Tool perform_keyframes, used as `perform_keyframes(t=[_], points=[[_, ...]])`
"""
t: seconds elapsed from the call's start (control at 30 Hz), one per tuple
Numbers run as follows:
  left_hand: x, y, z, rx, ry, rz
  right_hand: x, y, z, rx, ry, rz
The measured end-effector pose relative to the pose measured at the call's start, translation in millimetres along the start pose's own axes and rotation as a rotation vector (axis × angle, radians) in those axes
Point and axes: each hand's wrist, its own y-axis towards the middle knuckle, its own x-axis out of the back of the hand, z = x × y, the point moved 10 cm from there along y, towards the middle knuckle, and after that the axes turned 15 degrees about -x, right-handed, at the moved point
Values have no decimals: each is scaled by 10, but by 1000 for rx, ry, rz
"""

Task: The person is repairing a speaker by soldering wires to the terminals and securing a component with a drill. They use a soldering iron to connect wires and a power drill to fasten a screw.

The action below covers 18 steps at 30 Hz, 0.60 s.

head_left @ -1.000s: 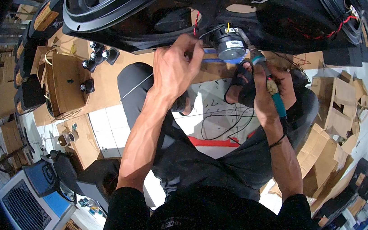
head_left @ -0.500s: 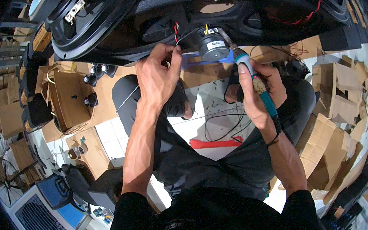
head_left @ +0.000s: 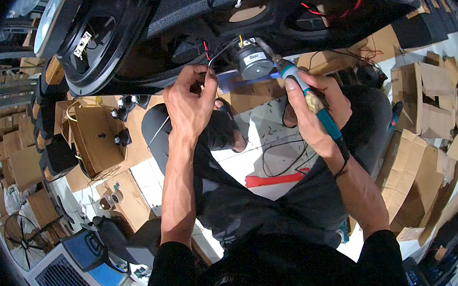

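Note:
My left hand (head_left: 188, 101) pinches a thin grey wire (head_left: 157, 131) below a red-and-black wire (head_left: 206, 50). My right hand (head_left: 326, 111) grips a teal-handled soldering iron (head_left: 322, 116), its tip at the top right of a cylindrical black speaker driver (head_left: 254, 66) with a yellow wire, near its terminals. Exact contact is hard to make out. The driver sits at the lower edge of a black speaker cabinet (head_left: 183, 2), which has a large cone speaker (head_left: 90, 42) at its left, dark openings and loose white and red wires. Something translucent blue lies behind my hands.
Cardboard boxes (head_left: 420, 102) crowd the right; an open carton (head_left: 93, 142) with small drivers (head_left: 123, 111) beside it stands left. A blue-and-white air cooler (head_left: 88, 260) and fan (head_left: 25, 241) are lower left. A red strip (head_left: 273, 179) and cables lie between my legs.
The view has turned, with the cabinet's large speaker coming further into it. Both hands appear lower and farther left in the picture, still holding the wire and the iron.

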Motion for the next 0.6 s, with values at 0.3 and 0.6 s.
perform_keyframes(t=[0.3,0.6], points=[[226,-306,-318,-326,114,-60,649,-440,417,321,41,-70],[582,-203,-1039,-503,-2,-393,1095,-286,651,346,221,-313]])
